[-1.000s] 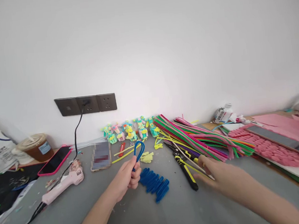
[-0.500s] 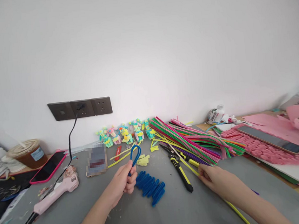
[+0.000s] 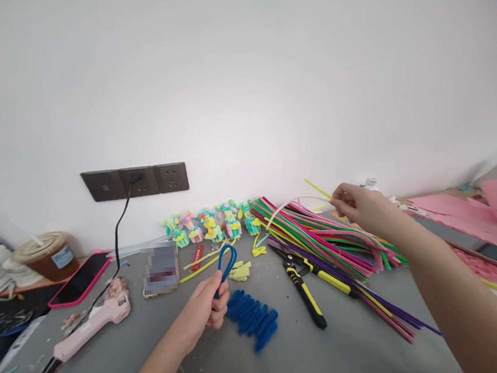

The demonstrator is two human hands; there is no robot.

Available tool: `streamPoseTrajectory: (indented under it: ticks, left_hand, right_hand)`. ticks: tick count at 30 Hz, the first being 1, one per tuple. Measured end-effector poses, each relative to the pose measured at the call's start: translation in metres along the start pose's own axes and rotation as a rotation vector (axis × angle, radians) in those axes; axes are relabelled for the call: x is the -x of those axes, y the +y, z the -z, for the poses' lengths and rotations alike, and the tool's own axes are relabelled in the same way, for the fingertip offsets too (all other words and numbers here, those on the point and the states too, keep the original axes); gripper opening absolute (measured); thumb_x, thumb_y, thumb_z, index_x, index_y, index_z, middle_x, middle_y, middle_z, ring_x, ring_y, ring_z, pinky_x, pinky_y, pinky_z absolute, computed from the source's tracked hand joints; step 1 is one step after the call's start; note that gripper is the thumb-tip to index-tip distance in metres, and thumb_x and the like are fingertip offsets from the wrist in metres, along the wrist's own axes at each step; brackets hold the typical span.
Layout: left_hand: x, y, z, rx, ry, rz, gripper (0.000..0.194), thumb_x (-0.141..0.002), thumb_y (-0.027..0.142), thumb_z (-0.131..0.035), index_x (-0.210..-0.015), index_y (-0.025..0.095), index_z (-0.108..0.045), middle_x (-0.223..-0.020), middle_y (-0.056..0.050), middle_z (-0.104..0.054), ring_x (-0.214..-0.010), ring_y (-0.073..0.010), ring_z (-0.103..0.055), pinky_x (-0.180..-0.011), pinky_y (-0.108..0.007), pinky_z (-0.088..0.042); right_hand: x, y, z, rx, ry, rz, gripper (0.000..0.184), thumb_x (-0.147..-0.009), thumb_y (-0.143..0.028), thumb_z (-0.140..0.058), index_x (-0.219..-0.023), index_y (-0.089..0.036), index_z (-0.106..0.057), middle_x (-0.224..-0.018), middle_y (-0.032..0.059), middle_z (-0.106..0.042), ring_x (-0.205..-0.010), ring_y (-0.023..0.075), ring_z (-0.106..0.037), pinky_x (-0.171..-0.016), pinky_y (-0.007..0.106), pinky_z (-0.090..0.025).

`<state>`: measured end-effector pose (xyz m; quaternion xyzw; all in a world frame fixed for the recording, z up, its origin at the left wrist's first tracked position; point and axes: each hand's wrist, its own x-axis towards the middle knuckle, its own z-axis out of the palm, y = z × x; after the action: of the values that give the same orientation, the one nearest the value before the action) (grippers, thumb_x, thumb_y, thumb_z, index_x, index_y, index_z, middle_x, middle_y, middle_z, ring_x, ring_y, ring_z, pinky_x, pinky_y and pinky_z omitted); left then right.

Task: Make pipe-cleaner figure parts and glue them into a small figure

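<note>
Left hand [image 3: 215,304] is closed, with its thumb and fingers pressed together around a blue fuzzy stem bent into a narrow loop [image 3: 228,257]. The round end of this loop stands upward out of the fist, above the grey worktop [image 3: 168,358]. Right hand [image 3: 358,204] is raised over the far right part, and its thumb and fingertips pinch a thin yellow fuzzy stem [image 3: 318,187]. A whitish thin stem [image 3: 291,200] makes an arc from these same fingertips down toward the left.

Just to the right of the left hand lies a flat pile of blue fuzzy pieces in zigzag form [image 3: 252,318]. Farther behind this pile is a small heap of pale yellow short pieces [image 3: 239,271]. Black-and-yellow pliers [image 3: 305,298] lie between the two hands, and their handles are spread apart. Beyond the pliers, a large bundle of pink, green, purple and yellow fuzzy stems [image 3: 323,232] extends to the right, partly under the right forearm.

Near the white wall [image 3: 239,93] there is a row of small pastel-coloured fuzzy figures [image 3: 212,225]. On the left side are a pale pink glue gun [image 3: 90,329], a phone with a bright pink case [image 3: 81,279] and a plastic cup of brown drink [image 3: 47,260].
</note>
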<state>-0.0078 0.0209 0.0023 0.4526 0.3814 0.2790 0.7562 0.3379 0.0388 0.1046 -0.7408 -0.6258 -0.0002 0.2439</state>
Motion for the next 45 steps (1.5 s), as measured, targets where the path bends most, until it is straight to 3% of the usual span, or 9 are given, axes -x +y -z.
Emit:
streamPoseTrajectory:
  ticks: [11, 13, 15, 18, 28, 34, 37, 39, 45]
  left_hand:
    - [-0.001, 0.001, 0.001, 0.008, 0.009, -0.007, 0.056, -0.077, 0.074, -0.050, -0.070, 0.021, -0.033, -0.052, 0.012, -0.018, -0.043, -0.0038, -0.007, -0.043, -0.023, -0.004]
    - [0.000, 0.001, 0.000, 0.002, 0.003, -0.008, 0.056, -0.077, 0.074, -0.050, -0.069, 0.021, -0.033, -0.052, 0.012, -0.017, -0.043, -0.0039, -0.006, -0.043, -0.023, -0.004]
    - [0.000, 0.001, 0.000, -0.007, -0.006, -0.004, 0.056, -0.077, 0.073, -0.050, -0.069, 0.021, -0.033, -0.053, 0.012, -0.017, -0.044, -0.0040, -0.006, -0.044, -0.023, -0.004]
    - [-0.001, -0.001, 0.000, -0.008, -0.010, 0.011, 0.054, -0.077, 0.071, -0.052, -0.069, 0.021, -0.033, -0.053, 0.012, -0.017, -0.044, -0.0041, -0.006, -0.044, -0.024, -0.004]
    - [0.000, 0.000, 0.000, -0.021, -0.006, 0.035, 0.055, -0.078, 0.072, -0.049, -0.070, 0.021, -0.033, -0.053, 0.011, -0.018, -0.044, -0.0042, -0.007, -0.044, -0.024, -0.004]
    - [-0.001, 0.001, -0.002, -0.016, 0.013, 0.035, 0.055, -0.076, 0.072, -0.053, -0.069, 0.021, -0.033, -0.053, 0.012, -0.018, -0.044, -0.0041, -0.006, -0.044, -0.024, -0.003]
    - [0.000, 0.001, -0.002, -0.008, 0.013, 0.019, 0.055, -0.077, 0.071, -0.052, -0.069, 0.021, -0.034, -0.053, 0.011, -0.018, -0.044, -0.0042, -0.007, -0.044, -0.023, -0.004]
    - [0.000, 0.001, -0.002, -0.006, 0.011, 0.017, 0.054, -0.078, 0.071, -0.051, -0.069, 0.021, -0.033, -0.053, 0.011, -0.018, -0.044, -0.0044, -0.007, -0.044, -0.024, -0.005]
    - [0.001, 0.002, -0.003, -0.009, 0.015, 0.024, 0.054, -0.076, 0.069, -0.056, -0.069, 0.021, -0.034, -0.053, 0.011, -0.018, -0.044, -0.0044, -0.007, -0.044, -0.024, -0.004]
  right_hand:
    - [0.017, 0.014, 0.013, -0.533, 0.650, -0.146, 0.015, -0.078, -0.035, -0.059, -0.084, -0.022, -0.057, -0.066, 0.0018, -0.059, -0.054, 0.0149, -0.054, -0.053, 0.028, -0.043]
    - [0.012, 0.016, -0.002, -0.420, 0.452, -0.110, 0.012, -0.081, -0.034, -0.056, -0.083, -0.022, -0.055, -0.069, 0.0032, -0.062, -0.058, 0.0168, -0.059, -0.054, 0.028, -0.043]
    - [0.006, 0.018, -0.026, -0.237, 0.053, -0.067, 0.012, -0.082, -0.031, -0.051, -0.076, -0.022, -0.056, -0.068, 0.0036, -0.066, -0.058, 0.0174, -0.061, -0.056, 0.028, -0.042]
    - [0.003, 0.024, -0.059, -0.119, -0.164, -0.030, 0.016, -0.079, -0.029, -0.054, -0.066, -0.020, -0.058, -0.064, 0.0033, -0.067, -0.054, 0.0177, -0.060, -0.055, 0.028, -0.040]
    - [-0.020, 0.000, -0.022, -0.193, 0.485, -0.004, 0.029, -0.090, -0.041, -0.045, -0.093, -0.020, -0.065, -0.056, -0.0021, -0.048, -0.048, 0.0135, -0.041, -0.050, 0.026, -0.032]
    - [-0.047, -0.028, -0.055, -0.068, 0.198, 0.128, 0.026, -0.083, -0.024, -0.051, -0.103, -0.013, -0.063, -0.083, 0.0089, -0.065, -0.070, 0.0202, -0.059, -0.065, 0.029, -0.043]
    - [-0.006, -0.034, -0.069, -0.001, 0.150, 0.184, 0.019, -0.088, -0.025, -0.044, -0.094, -0.016, -0.060, -0.094, 0.0118, -0.065, -0.085, 0.0242, -0.062, -0.073, 0.033, -0.045]
    - [0.037, -0.034, -0.076, 0.100, -0.080, 0.178, 0.021, -0.090, -0.035, -0.044, -0.087, -0.020, -0.058, -0.088, 0.0098, -0.066, -0.075, 0.0244, -0.064, -0.064, 0.032, -0.045]
    - [0.127, -0.016, -0.103, 0.500, -0.196, 0.090, 0.056, -0.074, -0.057, -0.062, -0.108, -0.013, -0.059, -0.101, 0.0212, -0.064, -0.095, 0.0399, -0.061, -0.070, 0.044, -0.049]
